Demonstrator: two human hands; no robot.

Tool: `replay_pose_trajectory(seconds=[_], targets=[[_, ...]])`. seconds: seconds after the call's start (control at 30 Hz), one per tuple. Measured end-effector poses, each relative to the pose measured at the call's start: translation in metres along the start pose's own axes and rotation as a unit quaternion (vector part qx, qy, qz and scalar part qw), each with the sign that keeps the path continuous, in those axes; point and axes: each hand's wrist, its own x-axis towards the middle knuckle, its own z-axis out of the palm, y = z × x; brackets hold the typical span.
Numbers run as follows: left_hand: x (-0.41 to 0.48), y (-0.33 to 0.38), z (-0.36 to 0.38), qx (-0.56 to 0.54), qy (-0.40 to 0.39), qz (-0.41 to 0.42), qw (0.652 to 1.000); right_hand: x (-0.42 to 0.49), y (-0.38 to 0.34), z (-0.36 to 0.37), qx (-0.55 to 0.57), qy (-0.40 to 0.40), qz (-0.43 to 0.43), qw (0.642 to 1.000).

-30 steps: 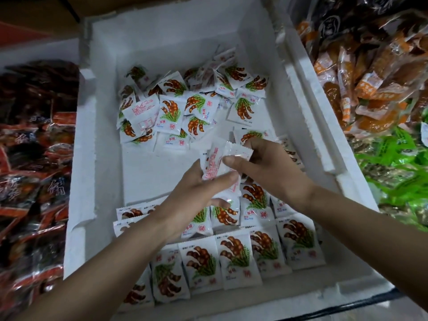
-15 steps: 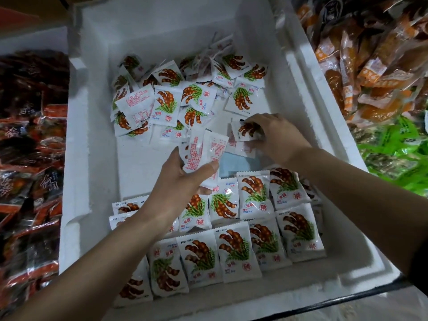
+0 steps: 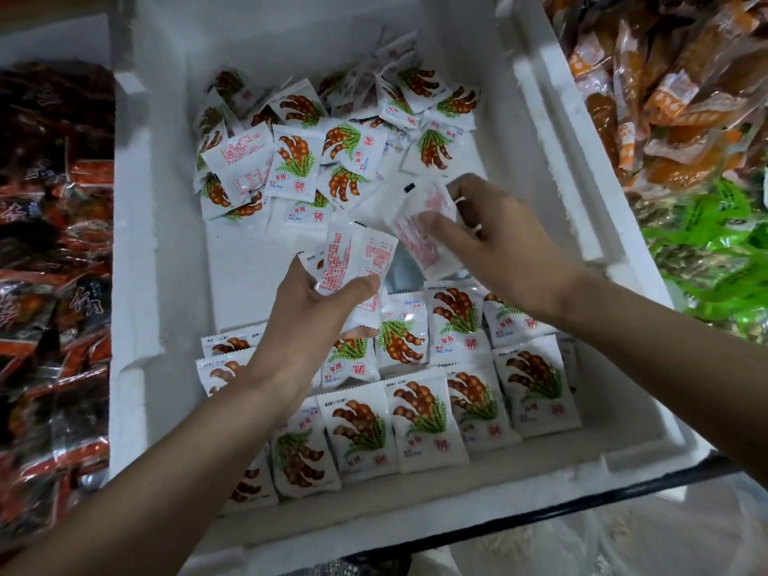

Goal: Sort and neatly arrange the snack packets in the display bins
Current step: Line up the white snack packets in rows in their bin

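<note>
Held: your left hand (image 3: 309, 326) grips reversed packets (image 3: 357, 259), red print illegible; your right hand (image 3: 498, 243) pinches a blurred packet (image 3: 432, 256).

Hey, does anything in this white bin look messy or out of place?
Yes. The far packets lie in a jumbled heap, some tilted or face down, unlike the neat near rows.

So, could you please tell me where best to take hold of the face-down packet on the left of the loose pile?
Probably the near sealed edge of the face-down packet, pinched with the thumb over and a finger under, coming from the near side. It lies flat and tilted on top of the loose pile with nothing covering it, so that edge looks free to lift.
</note>
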Motion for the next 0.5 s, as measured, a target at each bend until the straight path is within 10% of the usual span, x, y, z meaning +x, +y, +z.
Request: replay_pose_trajectory(seconds=[0.5], targets=[[-0.038,-0.021,0.003,0.031,-0.016,-0.014,0.999,-0.095,0.037,-0.01,0.049,-0.157,0.199,0.966]])
